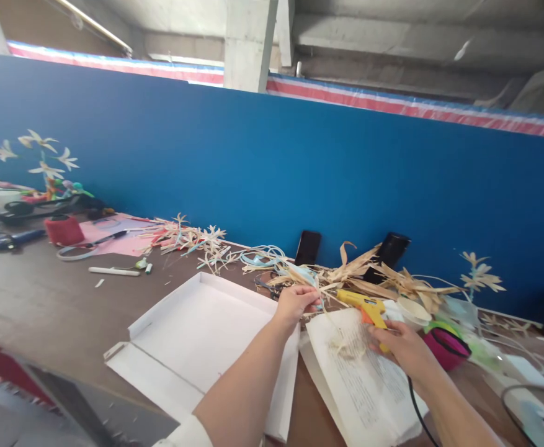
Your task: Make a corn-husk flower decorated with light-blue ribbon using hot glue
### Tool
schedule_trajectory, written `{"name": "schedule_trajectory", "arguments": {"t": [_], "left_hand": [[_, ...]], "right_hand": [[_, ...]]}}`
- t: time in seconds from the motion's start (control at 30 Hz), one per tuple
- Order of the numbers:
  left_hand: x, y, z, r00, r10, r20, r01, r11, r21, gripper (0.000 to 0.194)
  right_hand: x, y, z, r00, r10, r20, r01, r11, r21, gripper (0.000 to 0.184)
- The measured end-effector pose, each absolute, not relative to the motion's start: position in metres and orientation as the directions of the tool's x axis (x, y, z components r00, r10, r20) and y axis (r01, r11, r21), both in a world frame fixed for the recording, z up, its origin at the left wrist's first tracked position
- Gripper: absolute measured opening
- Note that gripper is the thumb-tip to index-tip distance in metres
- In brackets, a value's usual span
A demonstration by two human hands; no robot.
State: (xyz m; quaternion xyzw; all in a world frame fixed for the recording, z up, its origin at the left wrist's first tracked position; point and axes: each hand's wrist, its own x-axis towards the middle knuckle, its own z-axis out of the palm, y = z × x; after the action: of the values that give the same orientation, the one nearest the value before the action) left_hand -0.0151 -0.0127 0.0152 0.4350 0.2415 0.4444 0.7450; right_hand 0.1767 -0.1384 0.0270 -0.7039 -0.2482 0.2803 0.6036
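My right hand [401, 346] is wrapped round the grip of a yellow glue gun [363, 303], its nozzle pointing left and a black cord trailing below. My left hand [294, 307] pinches a thin pale blue stem [319, 300] close to the nozzle; whether the two touch, I cannot tell. What sits on the stem's upper end blends into the dried husks behind it. Under the glue gun lie printed paper sheets [365, 391] with a small clump of glue strings [346, 344] on top. Left of them is an open white cardboard box [206, 329], partly hidden by my left forearm.
Dried husks [350, 270], a phone [307, 248] and several husk flowers [206, 242] line the blue partition [234, 167]. A pale bowl [414, 312] and a magenta round item [446, 347] stand at right. A white pen [113, 271] and a red roll [64, 231] lie left.
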Motion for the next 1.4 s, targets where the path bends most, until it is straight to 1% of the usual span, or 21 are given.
{"name": "schedule_trajectory", "arguments": {"t": [0.13,0.3,0.37,0.5,0.63,0.73,0.83,0.93,1.03,1.2,1.33,1.4], "left_hand": [[-0.015,-0.014,0.016,0.488,0.872,0.040,-0.461,0.218,0.860,0.032],[-0.017,-0.015,0.018,0.503,0.863,0.046,-0.457,0.220,0.862,0.033],[-0.017,-0.016,0.020,0.511,0.858,0.047,-0.448,0.219,0.867,0.033],[-0.017,-0.018,0.022,0.507,0.861,0.032,-0.441,0.228,0.868,0.033],[-0.018,-0.018,0.023,0.505,0.863,0.019,-0.442,0.240,0.865,0.032],[-0.018,-0.018,0.021,0.521,0.852,0.042,-0.443,0.228,0.867,0.034],[-0.017,-0.016,0.019,0.515,0.856,0.053,-0.446,0.214,0.869,0.035],[-0.016,-0.015,0.018,0.505,0.862,0.046,-0.434,0.208,0.876,0.035],[-0.015,-0.014,0.016,0.511,0.858,0.053,-0.416,0.193,0.889,0.035],[-0.014,-0.013,0.014,0.511,0.858,0.058,-0.410,0.184,0.893,0.036],[-0.014,-0.013,0.013,0.511,0.859,0.045,-0.403,0.193,0.895,0.037],[-0.014,-0.013,0.014,0.506,0.862,0.041,-0.401,0.193,0.895,0.037]], "right_hand": [[0.173,-0.136,0.021,0.726,0.680,-0.104,-0.039,-0.111,-0.993,0.045],[0.177,-0.139,0.010,0.649,0.743,-0.166,-0.141,-0.096,-0.985,0.034],[0.179,-0.141,0.009,0.620,0.761,-0.191,-0.191,-0.090,-0.978,0.032],[0.181,-0.144,0.012,0.561,0.791,-0.244,-0.281,-0.095,-0.955,0.036],[0.179,-0.145,0.016,0.542,0.797,-0.267,-0.301,-0.112,-0.947,0.040],[0.175,-0.146,0.020,0.550,0.805,-0.223,-0.278,-0.075,-0.958,0.041],[0.170,-0.151,0.026,0.585,0.801,-0.126,-0.233,0.017,-0.972,0.045],[0.166,-0.156,0.033,0.624,0.781,0.010,-0.101,0.094,-0.991,0.050],[0.159,-0.159,0.040,0.615,0.784,0.078,0.022,0.082,-0.996,0.053],[0.144,-0.159,0.048,0.560,0.823,0.096,0.104,0.046,-0.994,0.057],[0.142,-0.159,0.046,0.522,0.830,0.195,0.237,0.079,-0.968,0.051],[0.142,-0.160,0.045,0.520,0.821,0.237,0.271,0.105,-0.957,0.048]]}}
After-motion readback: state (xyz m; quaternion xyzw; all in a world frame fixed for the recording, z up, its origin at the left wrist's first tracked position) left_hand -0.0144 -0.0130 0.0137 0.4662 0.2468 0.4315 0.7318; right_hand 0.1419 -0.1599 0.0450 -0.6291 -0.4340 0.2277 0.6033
